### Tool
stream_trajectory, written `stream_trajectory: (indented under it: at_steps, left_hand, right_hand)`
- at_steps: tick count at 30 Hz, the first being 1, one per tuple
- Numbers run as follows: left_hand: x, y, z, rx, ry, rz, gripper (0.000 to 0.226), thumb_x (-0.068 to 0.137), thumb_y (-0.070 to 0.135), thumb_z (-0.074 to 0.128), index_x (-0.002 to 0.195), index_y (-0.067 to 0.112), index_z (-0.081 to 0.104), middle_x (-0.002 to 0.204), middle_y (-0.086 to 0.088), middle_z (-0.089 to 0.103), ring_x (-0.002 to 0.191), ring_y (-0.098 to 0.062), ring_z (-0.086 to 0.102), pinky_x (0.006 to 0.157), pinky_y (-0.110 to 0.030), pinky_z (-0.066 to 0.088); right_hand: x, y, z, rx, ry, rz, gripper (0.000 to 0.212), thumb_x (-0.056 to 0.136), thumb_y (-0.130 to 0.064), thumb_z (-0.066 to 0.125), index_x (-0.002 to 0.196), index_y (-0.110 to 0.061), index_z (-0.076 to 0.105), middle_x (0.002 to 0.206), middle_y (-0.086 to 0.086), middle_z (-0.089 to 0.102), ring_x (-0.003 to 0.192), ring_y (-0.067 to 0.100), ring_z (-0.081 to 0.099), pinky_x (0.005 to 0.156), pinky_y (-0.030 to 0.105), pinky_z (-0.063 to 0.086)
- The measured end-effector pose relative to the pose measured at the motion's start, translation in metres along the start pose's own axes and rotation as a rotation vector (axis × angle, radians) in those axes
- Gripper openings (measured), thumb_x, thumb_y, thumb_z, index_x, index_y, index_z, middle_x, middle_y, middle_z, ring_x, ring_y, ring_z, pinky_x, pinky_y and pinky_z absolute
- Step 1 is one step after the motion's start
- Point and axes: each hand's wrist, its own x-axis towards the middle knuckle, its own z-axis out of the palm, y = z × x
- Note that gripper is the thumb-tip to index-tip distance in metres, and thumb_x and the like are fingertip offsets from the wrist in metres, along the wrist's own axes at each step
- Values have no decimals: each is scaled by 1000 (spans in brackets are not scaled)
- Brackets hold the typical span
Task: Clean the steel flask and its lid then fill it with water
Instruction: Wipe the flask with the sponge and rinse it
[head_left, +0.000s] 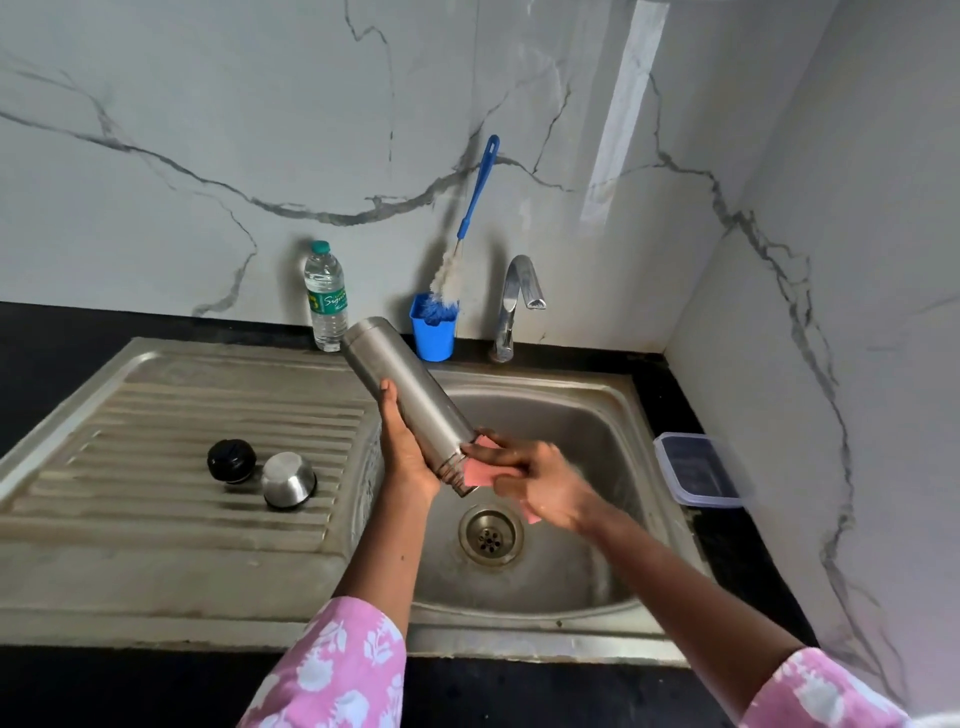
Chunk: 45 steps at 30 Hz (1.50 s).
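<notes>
1. Head view: the left hand (402, 452) wraps fingers and thumb round the body of the cylindrical brushed-steel flask (405, 379). The flask is tilted over the steel sink basin (571, 400), base up toward the wall and threaded mouth down toward the drain.
2. The right hand (540, 483) is curled round a pink scrubbing pad (480, 475) and holds it against the flask's neck. The hand is blurred, so exact finger placement cannot be told.
3. The lid lies apart on the ribbed steel drainboard (156, 415) in two parts: a black round stopper (231, 460) and a domed steel cap (289, 478), just beside each other.
4. Risk: a one-handed hold on a smooth, probably soapy cylinder could slip under the pad's rubbing and drop the flask into the basin.
5. Risk: the pad reaches only the outside and rim, so the inside likely needs the blue-handled bottle brush (470, 218) leaning against the wall.
6. Risk: a knock from a forearm could send the round cap rolling along the drainboard's grooves.
7. Risk: soap left in the threads would taint the water, so rinsing under the chrome tap (514, 301) matters.
</notes>
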Motion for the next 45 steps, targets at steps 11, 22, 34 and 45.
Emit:
stream_trajectory:
  at_steps: [11, 22, 34, 45]
  left_hand:
    - [-15, -9, 2, 32, -36, -46, 84, 65, 63, 66, 133, 18, 47, 123, -14, 63, 110, -28, 61, 77, -39, 56]
    - [-34, -13, 18, 210, -211, -208, 47, 77, 51, 61, 106, 13, 63, 75, -8, 67, 70, -20, 64, 67, -32, 53]
    - [-38, -23, 16, 297, -229, -226, 50, 78, 55, 61, 106, 14, 64, 76, -7, 67, 69, -20, 65, 69, -33, 53]
    - [-35, -36, 19, 258, -224, -245, 45, 82, 53, 56, 104, 14, 65, 76, -9, 71, 68, -21, 67, 65, -32, 53]
  right_hand:
    - [38, -40, -57, 305, 259, 92, 58, 66, -22, 52, 123, -16, 44, 98, 11, 63, 76, 9, 67, 62, 22, 49]
    - [89, -94, -40, 256, 341, -15, 39, 72, -25, 66, 108, -13, 65, 100, 5, 65, 75, 10, 57, 58, 11, 44]
    - [85, -56, -28, 241, 396, -46, 37, 81, -17, 58, 118, -11, 62, 92, -9, 56, 81, 3, 53, 65, 8, 45]
    - [71, -29, -21, 198, 444, 29, 55, 68, -43, 56, 116, -16, 62, 111, 6, 46, 100, 18, 50, 84, 23, 41]
